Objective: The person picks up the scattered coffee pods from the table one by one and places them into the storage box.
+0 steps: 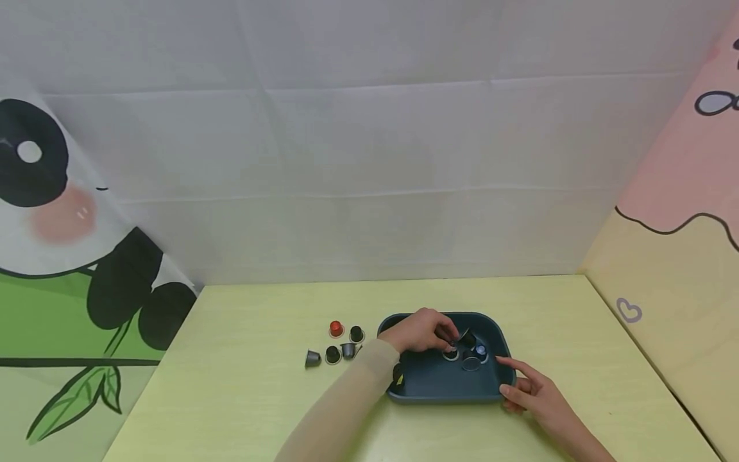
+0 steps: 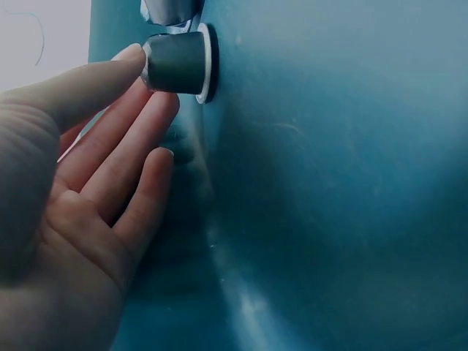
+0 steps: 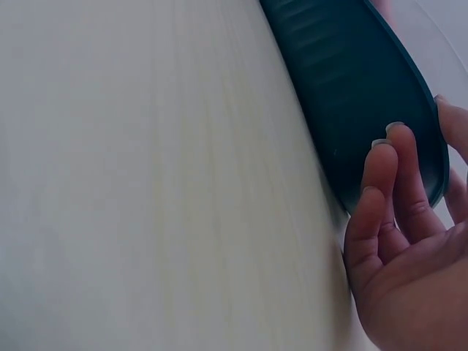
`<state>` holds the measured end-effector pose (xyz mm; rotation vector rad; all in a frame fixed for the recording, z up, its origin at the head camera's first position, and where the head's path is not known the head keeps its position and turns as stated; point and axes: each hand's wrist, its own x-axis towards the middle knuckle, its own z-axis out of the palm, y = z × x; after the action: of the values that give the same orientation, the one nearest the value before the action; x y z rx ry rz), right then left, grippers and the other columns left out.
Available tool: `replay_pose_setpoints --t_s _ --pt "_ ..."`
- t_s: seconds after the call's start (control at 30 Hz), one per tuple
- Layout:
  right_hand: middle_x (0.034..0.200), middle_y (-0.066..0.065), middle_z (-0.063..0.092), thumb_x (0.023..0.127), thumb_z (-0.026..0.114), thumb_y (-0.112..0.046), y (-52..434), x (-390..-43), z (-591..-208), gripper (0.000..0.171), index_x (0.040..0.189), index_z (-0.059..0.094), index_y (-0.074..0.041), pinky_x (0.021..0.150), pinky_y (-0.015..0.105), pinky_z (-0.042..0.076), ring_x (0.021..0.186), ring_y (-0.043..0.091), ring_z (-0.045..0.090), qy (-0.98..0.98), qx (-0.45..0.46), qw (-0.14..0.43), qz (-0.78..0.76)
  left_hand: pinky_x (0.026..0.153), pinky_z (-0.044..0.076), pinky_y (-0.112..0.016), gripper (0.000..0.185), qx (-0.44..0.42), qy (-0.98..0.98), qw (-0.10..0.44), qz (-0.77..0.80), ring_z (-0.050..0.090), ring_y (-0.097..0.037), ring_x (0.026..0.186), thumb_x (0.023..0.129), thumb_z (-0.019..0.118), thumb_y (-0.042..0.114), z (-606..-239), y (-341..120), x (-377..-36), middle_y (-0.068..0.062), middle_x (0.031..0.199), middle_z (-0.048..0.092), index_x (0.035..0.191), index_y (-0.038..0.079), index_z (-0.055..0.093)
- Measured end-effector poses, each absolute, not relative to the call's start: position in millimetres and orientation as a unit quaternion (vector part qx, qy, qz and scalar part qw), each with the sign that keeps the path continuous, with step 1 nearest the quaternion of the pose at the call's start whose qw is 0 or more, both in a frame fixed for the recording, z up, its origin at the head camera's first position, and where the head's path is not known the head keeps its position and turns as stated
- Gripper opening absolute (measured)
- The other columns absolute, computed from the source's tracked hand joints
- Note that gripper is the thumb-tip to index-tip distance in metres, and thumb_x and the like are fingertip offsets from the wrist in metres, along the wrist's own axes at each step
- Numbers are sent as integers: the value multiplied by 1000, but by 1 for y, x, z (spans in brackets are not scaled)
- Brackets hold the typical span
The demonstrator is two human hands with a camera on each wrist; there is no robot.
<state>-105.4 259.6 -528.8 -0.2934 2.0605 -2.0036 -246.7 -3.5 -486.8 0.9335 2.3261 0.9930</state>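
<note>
Capsules (image 1: 466, 350) in the tray (image 1: 444, 385): partly hidden behind the left hand (image 1: 418, 330), too small in the head view to count. In the left wrist view, second capsule (image 2: 170, 10) cut off by top edge. In the right wrist view, bench (image 3: 146, 183) blurred.

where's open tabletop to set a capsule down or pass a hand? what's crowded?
Free: the wide strip between the tray and the back wall, the table's right side beyond the right hand, and the near-left corner in front of the loose capsules. Crowded: the tray's middle, where the left hand touches a grey capsule, and the capsule cluster left of the tray.
</note>
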Motion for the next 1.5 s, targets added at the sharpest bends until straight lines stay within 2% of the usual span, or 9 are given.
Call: replay_pose_setpoints --t_s 0.17,0.37,0.6,1.03,1.2,1.33,1.5 --pt "73 -1 60 99 61 -8 260 -106 -529 52 146 41 1 70 31 56 66 11 58 709 -102 127 -686 72 52 -19 24 344 833 214 376 65 1 88 87 77 7 -486 -4 -247 3 101 72 111 9 73" --pt "73 -1 61 98 62 -7 259 -106 -530 50 145 44 -1 69 31 56 66 11 59 713 -104 119 -683 72 53 -20 25 349 820 205 404 66 1 87 86 77 4 -484 -4 -248 0 101 73 110 7 73" --pt "73 -1 60 99 62 -8 260 -108 -529 55 145 37 6 69 31 56 66 12 59 717 -101 121 -679 75 53 -19 25 351 815 193 418 66 2 88 87 76 6 -478 -2 -247 0 104 72 112 7 73" --pt "74 3 61 99 59 -3 260 -106 -528 44 142 51 -9 66 31 55 65 16 61 716 -105 111 -682 83 51 -18 27 365 804 181 433 64 1 97 91 74 11 -452 -1 -238 -5 113 71 117 6 71" --pt "74 4 61 99 60 -4 260 -106 -527 45 142 49 -6 67 30 55 65 16 61 718 -97 116 -680 86 50 -18 27 368 792 172 456 65 -1 99 91 74 11 -443 -3 -234 -3 113 71 117 5 71" --pt "73 4 61 99 61 -4 259 -106 -526 45 142 49 -5 67 30 55 65 16 60 721 -94 117 -677 88 50 -18 26 376 791 149 459 64 1 99 90 75 12 -436 -6 -232 2 110 71 116 9 71" --pt "73 4 61 98 61 -5 259 -105 -526 45 142 49 -4 66 31 55 64 17 61 722 -96 115 -675 89 50 -20 26 384 793 119 458 63 1 101 91 75 13 -426 -12 -229 -2 113 72 116 13 71"
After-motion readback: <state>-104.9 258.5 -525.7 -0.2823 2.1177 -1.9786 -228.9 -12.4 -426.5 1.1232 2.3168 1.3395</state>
